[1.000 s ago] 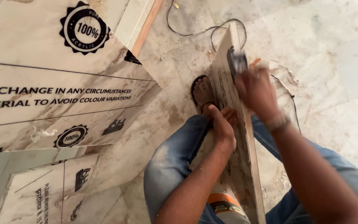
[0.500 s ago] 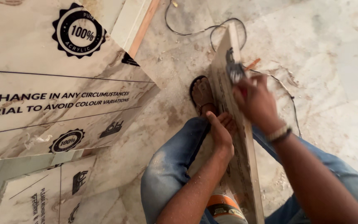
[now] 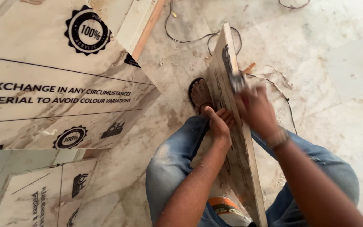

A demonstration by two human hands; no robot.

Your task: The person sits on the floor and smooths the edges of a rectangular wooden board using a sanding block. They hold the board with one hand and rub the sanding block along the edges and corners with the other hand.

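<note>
A long narrow panel (image 3: 225, 67) stands on its edge between my knees, running away from me over the floor. My left hand (image 3: 217, 122) presses its fingers against the panel's left face and steadies it. My right hand (image 3: 255, 110) is blurred with motion and grips a small flat tool (image 3: 236, 80) that rests on the panel's top edge. A sandalled foot (image 3: 201, 95) lies on the floor just left of the panel.
Large marble-patterned sheets (image 3: 43, 84) with printed protective film lean at the left. A thin cable (image 3: 190, 38) loops over the dusty stone floor beyond the panel. An orange and white container (image 3: 227, 210) sits between my legs. Sawdust is scattered about.
My right hand has slid with the tool along the panel's top edge, back toward me. The left hand has stayed pressed on the panel's side.
</note>
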